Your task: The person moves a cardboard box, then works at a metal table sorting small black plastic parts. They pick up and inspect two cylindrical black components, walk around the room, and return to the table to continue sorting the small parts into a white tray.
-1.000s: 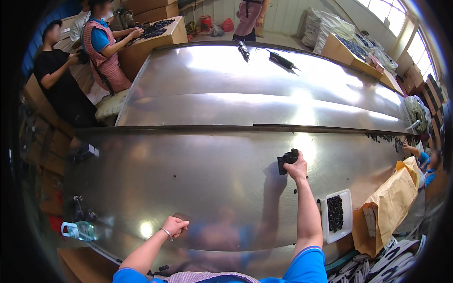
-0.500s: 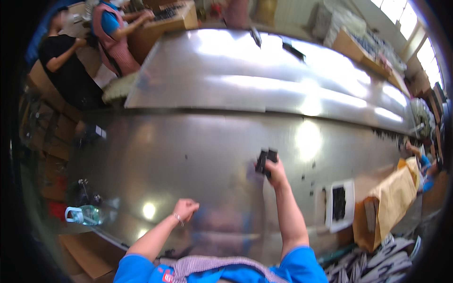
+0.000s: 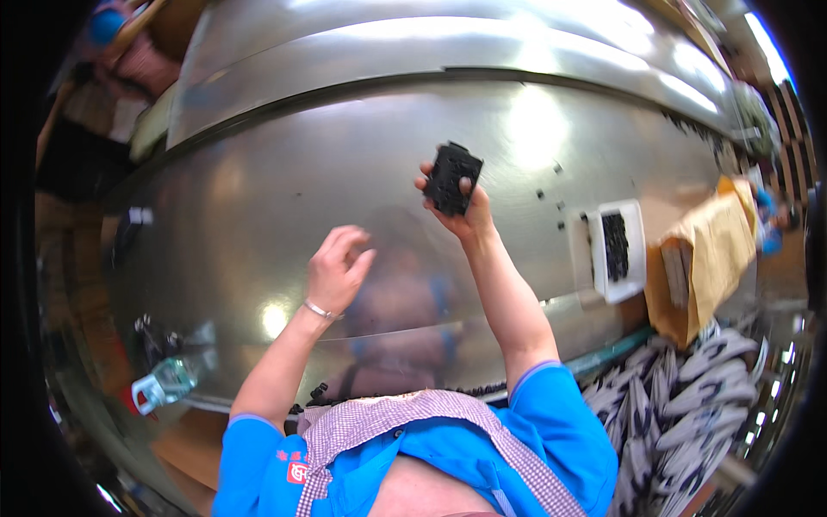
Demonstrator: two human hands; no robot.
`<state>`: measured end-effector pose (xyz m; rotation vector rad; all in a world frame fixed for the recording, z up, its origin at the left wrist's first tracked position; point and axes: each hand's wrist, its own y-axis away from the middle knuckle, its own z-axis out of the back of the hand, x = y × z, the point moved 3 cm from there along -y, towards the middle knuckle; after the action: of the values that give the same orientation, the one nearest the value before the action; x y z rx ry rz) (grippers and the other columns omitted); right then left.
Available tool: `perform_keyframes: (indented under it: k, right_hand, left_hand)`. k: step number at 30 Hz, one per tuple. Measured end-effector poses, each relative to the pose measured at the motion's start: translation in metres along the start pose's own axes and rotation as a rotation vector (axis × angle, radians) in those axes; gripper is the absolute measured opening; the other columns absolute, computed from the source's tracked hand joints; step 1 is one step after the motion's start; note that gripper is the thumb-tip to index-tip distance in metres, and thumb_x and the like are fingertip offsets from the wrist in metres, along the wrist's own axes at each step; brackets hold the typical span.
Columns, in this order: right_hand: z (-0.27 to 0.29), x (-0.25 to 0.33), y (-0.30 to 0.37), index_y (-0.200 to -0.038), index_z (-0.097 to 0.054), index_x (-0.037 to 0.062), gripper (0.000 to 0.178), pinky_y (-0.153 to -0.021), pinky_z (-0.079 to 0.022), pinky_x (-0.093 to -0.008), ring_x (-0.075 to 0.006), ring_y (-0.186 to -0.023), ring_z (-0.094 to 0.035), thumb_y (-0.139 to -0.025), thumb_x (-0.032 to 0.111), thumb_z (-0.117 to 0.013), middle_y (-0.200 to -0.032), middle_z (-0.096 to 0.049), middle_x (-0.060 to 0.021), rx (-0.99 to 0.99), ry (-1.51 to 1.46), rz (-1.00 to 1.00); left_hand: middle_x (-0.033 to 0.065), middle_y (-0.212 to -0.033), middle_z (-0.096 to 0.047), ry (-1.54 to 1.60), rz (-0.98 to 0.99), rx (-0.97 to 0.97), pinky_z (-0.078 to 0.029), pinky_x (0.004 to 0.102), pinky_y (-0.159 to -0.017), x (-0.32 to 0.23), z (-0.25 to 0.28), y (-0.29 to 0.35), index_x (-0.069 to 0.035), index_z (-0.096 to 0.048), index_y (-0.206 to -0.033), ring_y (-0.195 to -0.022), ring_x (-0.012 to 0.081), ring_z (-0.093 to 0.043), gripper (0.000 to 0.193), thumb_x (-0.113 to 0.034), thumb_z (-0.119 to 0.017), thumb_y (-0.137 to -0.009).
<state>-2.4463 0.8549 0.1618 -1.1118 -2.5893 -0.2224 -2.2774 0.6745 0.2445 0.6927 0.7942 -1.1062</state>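
Note:
My right hand [image 3: 469, 211] is closed around a black, roughly rectangular block [image 3: 454, 178] with a studded, uneven face, which may be several small black parts held together. It is lifted above the metal table [image 3: 379, 129], its broad face toward me and my thumb across it. My left hand [image 3: 338, 267] hovers over the table to the left, empty, with fingers loosely curved and thumb apart. To the right of my right hand stands a white plastic tray [image 3: 638, 258] holding a dark mass of small black parts [image 3: 615, 247].
Small black bits [image 3: 560, 205] lie near the tray. A brown paper bag [image 3: 713, 267] stands at the right edge, above a pile of grey strips [image 3: 672, 396]. A clear bottle with a light blue top [image 3: 177, 376] is at the left edge. Another person [image 3: 142, 65] is at far left.
The view has tilted down. My right hand has turned the black block so its broad face shows. My left hand has loosened from a closed shape, its fingers now apart.

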Motion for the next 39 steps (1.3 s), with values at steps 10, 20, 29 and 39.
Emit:
perform_keyframes:
  k: [10, 20, 29, 39]
  right_hand:
    - [-0.016, -0.074, 0.024, -0.124, -0.05, 0.0029, 0.036, -0.081, -0.054, -0.0315, -0.0194, -0.097, -0.063, -0.091, 0.007, -0.062, -0.11, -0.061, -0.0082, -0.493, 0.714, -0.074]
    - [-0.034, -0.115, 0.048, -0.119, -0.056, 0.001, 0.037, -0.076, -0.053, -0.0291, -0.0154, -0.089, -0.064, -0.092, 0.027, -0.064, -0.101, -0.064, -0.0057, -0.516, 0.63, -0.243]
    - [-0.057, -0.115, 0.058, -0.115, -0.059, -0.0006, 0.033, -0.074, -0.051, -0.0298, -0.0169, -0.088, -0.063, -0.088, 0.017, -0.066, -0.102, -0.064, -0.0072, -0.332, 0.917, -0.308]
    - [-0.085, -0.13, 0.067, -0.12, -0.06, -0.0008, 0.044, -0.096, -0.045, -0.0387, -0.0307, -0.107, -0.058, -0.098, 0.037, -0.052, -0.115, -0.061, -0.02, -0.283, 1.611, -0.044]
  left_hand:
    - [0.0225, -0.121, -0.061, 0.411, 0.236, -0.239, -0.047, 0.0422, -0.093, 0.026, -0.088, -0.049, -0.002, -0.046, -0.131, -0.107, 0.0345, -0.062, 0.061, -0.04, -0.068, -0.088]
    - [0.0085, -0.109, -0.065, 0.719, 0.587, -0.165, -0.051, 0.0345, -0.083, 0.081, -0.085, -0.009, -0.012, -0.055, -0.127, -0.098, 0.0177, -0.062, 0.053, -0.052, -0.058, -0.094]
    - [0.0054, -0.119, -0.058, 1.417, 0.508, 0.126, -0.055, 0.0427, -0.082, 0.065, -0.045, 0.028, -0.02, -0.05, -0.134, -0.107, 0.0215, -0.059, 0.062, -0.038, -0.077, -0.081]
    - [0.0067, -0.115, -0.061, 1.545, 0.395, 0.232, -0.056, 0.0445, -0.085, 0.062, -0.023, 0.059, -0.016, -0.053, -0.128, -0.103, 0.0231, -0.063, 0.047, -0.02, -0.071, -0.084]
